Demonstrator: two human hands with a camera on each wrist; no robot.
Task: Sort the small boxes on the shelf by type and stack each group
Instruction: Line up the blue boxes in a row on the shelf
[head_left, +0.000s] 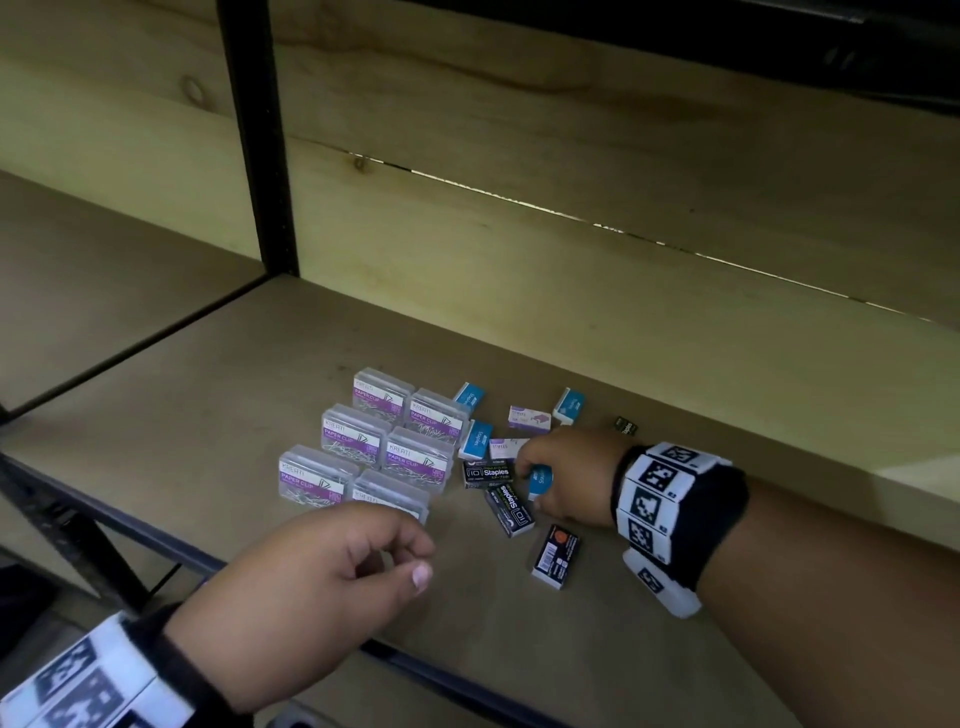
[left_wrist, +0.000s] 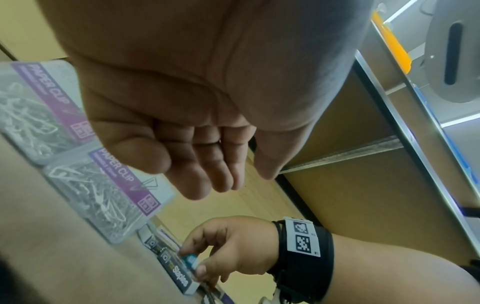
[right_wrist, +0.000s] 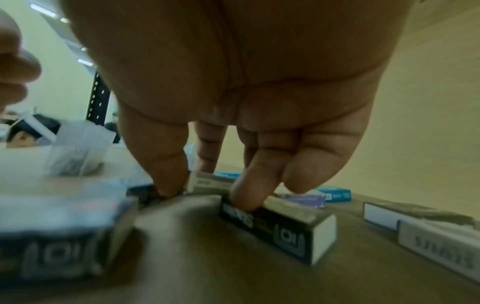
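On the wooden shelf (head_left: 623, 395) six clear paper clip boxes (head_left: 363, 441) lie flat in two rows at the left of the scatter, touching one another; the nearest one is partly covered by the left hand (head_left: 311, 587), so its label cannot be read. The left hand hangs just above that box, fingers (left_wrist: 207, 164) loosely curled and holding nothing; the left wrist view shows the bare palm and two of the clear boxes beneath it, blurred at the edge.

To the right the small cardboard boxes lie mixed: three blue staple boxes (head_left: 477, 439) unstacked, two pale purple ones (head_left: 529, 418) with print too small to read, two black Staples boxes (head_left: 489, 473) lying at an angle to each other, a dark box with an orange dot (head_left: 556, 556) nearest the shelf's front edge, and a small black box (head_left: 627, 426) half hidden behind the right wrist.

The right hand (head_left: 566, 467) reaches down among them and pinches a fourth blue box (head_left: 540, 480) between thumb and fingers, just beside the black boxes; most of it is hidden by the hand, and whether it is lifted off the shelf cannot be told. In the right wrist view the fingertips (right_wrist: 244, 197) come down against a black box (right_wrist: 280, 230); the blue box there is lost behind the fingers, and the near boxes are badly blurred.
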